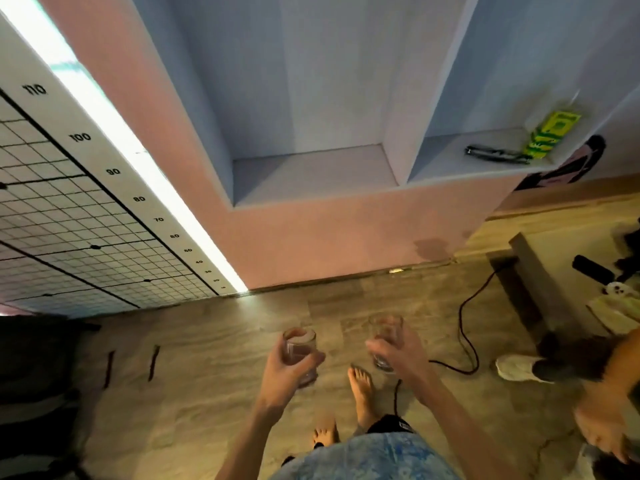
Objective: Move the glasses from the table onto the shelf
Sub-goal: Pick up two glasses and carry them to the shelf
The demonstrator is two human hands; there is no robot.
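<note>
Two clear, short drinking glasses sit low in the frame's centre: the left hand [284, 367] grips one glass [300, 355], the right hand [403, 355] grips the other glass [383, 341], below the pale recessed shelf [311, 171].

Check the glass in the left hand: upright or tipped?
Roughly upright. The glass has its rim on top and base below, gripped from the side by the left hand. Contents: cannot tell.
</note>
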